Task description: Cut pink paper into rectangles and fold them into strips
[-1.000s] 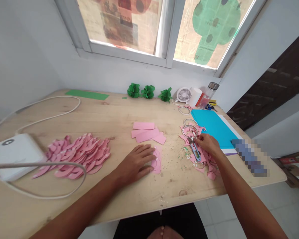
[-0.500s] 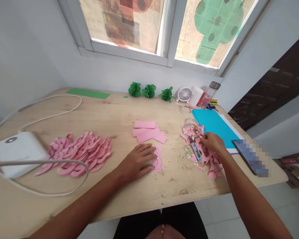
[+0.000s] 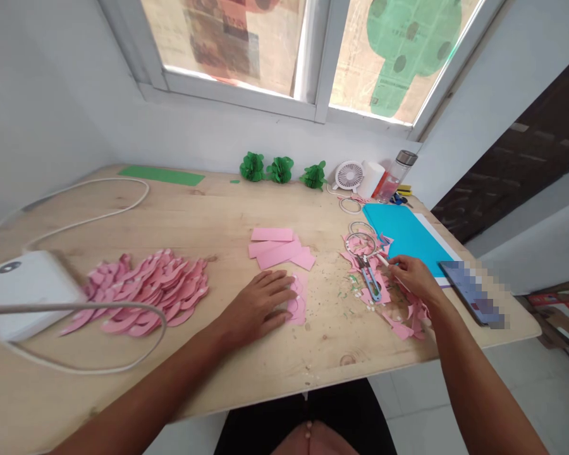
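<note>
My left hand [image 3: 260,306] lies flat on the table, its fingertips over the left edge of a pink paper piece [image 3: 299,309] with curved outlines on it. My right hand [image 3: 413,277] is pinched around a slim whitish pen-like stick [image 3: 384,260] above a heap of pink paper scraps [image 3: 401,325]. Left of the stick, a blue-handled metal tool [image 3: 370,281] rests on the scraps, close to some metal rings [image 3: 360,244]. Beyond my left hand are several pink paper strips [image 3: 279,254], loosely overlapped.
Wavy pink cut-outs [image 3: 159,291] are piled at left, near a white box [image 3: 28,291] with a looping cable [image 3: 142,308]. Green paper balls [image 3: 279,169], a small fan [image 3: 349,175] and a bottle [image 3: 397,177] line the back. At right lie blue sheets [image 3: 403,234] and a phone [image 3: 469,291].
My right hand has drawn slightly right, and the pen-like stick now shows in its fingers. Some pink scraps under it have shifted. My left hand stays in place on the paper.
</note>
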Tool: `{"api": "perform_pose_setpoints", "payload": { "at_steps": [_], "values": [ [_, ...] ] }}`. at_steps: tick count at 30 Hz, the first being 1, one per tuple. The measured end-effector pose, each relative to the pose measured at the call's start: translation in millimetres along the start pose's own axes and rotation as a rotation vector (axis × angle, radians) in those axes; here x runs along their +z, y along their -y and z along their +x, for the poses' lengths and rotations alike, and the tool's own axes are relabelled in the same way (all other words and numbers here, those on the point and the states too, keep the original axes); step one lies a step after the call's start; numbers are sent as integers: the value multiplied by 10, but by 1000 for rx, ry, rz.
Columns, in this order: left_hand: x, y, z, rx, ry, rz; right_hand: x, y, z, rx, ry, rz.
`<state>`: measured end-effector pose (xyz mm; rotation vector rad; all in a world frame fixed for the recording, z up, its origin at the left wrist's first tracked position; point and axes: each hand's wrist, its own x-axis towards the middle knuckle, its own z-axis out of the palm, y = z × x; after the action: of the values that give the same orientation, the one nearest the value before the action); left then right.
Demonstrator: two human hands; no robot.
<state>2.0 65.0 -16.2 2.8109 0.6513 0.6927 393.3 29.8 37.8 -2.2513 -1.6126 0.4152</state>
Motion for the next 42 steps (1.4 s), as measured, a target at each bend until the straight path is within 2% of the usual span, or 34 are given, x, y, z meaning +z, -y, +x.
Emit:
{"api": "perform_pose_setpoints", "payload": {
  "at_steps": [10, 18, 22, 31, 38, 42],
  "values": [
    [36, 69, -26, 10, 15, 23, -9, 8, -181, 25, 16, 148],
    [78, 90, -47, 2, 10, 17, -11, 22, -280, 6, 32, 420],
    [66, 84, -43, 4, 13, 20, 57, 80, -269, -2, -54, 560],
    [69, 95, -36, 12, -5, 4, 329, 246, -140, 14, -372, 821],
    [62, 87, -40, 8, 10, 13, 311, 280, -166, -4, -434, 944],
    [24, 53, -14, 4, 16, 18, 256, 267, -120, -34, -532, 976]
  ]
}}
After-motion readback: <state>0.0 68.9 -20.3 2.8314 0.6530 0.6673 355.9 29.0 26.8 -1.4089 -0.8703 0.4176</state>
